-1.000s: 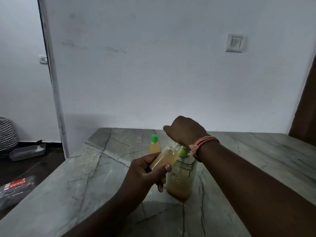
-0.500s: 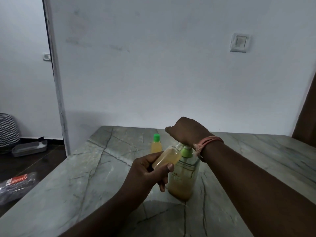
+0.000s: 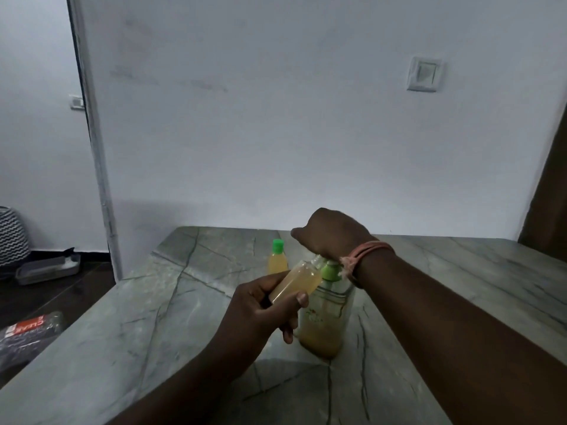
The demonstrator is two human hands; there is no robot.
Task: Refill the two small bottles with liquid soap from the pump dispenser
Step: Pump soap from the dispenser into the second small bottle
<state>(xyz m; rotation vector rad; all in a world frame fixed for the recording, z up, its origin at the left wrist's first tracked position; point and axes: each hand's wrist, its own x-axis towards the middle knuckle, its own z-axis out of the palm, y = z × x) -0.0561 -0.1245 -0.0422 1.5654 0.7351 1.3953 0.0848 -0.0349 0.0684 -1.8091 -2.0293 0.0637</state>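
Pump dispenser: the tall clear plastic pump dispenser [image 3: 322,320] with a green collar stands upright on the grey veined stone surface [image 3: 171,305]; amber soap fills only its lower part.
Right hand: the right hand [image 3: 329,233] lies on top of the dispenser's pump head, knuckles up and fingers curled down over it, so the pump head itself is hidden. A pink thread band [image 3: 366,256] circles the wrist.
Left hand: the left hand [image 3: 260,305] grips a small clear uncapped bottle [image 3: 299,279] of amber liquid, tilted, its open neck up against the dispenser's top just under the right hand. Whether the neck touches the spout I cannot tell.
Second bottle: a small amber bottle with a green cap [image 3: 277,257] stands upright just behind and left of the dispenser, apart from both hands.
Beyond the surface: left of the dispenser, down on the dark floor, sit a grey tray [image 3: 47,268] and a striped basket [image 3: 12,236].
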